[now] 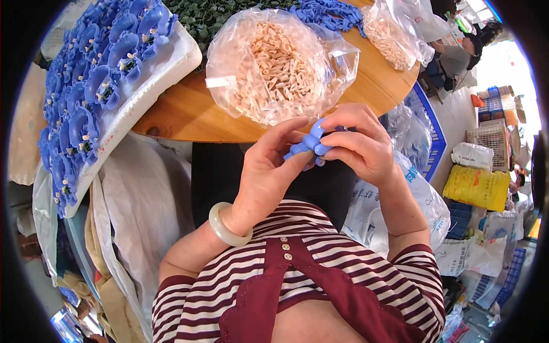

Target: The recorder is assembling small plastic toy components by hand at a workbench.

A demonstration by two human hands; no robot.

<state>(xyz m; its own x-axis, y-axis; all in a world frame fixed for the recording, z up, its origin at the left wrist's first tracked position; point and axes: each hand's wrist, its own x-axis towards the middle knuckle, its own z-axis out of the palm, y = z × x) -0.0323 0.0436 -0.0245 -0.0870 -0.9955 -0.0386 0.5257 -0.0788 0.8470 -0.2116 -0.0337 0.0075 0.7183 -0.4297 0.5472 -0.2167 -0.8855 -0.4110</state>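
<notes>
A small blue plastic figure part (311, 143) is held up between both hands, just off the near edge of the round wooden table. My left hand (269, 151) pinches its left side between thumb and fingers. From the other side, my right hand (363, 143) grips it with thumb and forefinger, the other fingers curled above. The fingers hide part of its shape. Beyond the hands, an open clear plastic bag (220, 60) holds many small beige pieces (286, 63).
On the left, a white foam board (143, 94) carries rows of blue figures (86, 86). Dark green parts (200, 20) and more blue parts (331, 14) lie at the table's back. Another bag of beige pieces (386, 43) sits back right. Crates (486, 143) and a yellow sack (477, 187) stand right.
</notes>
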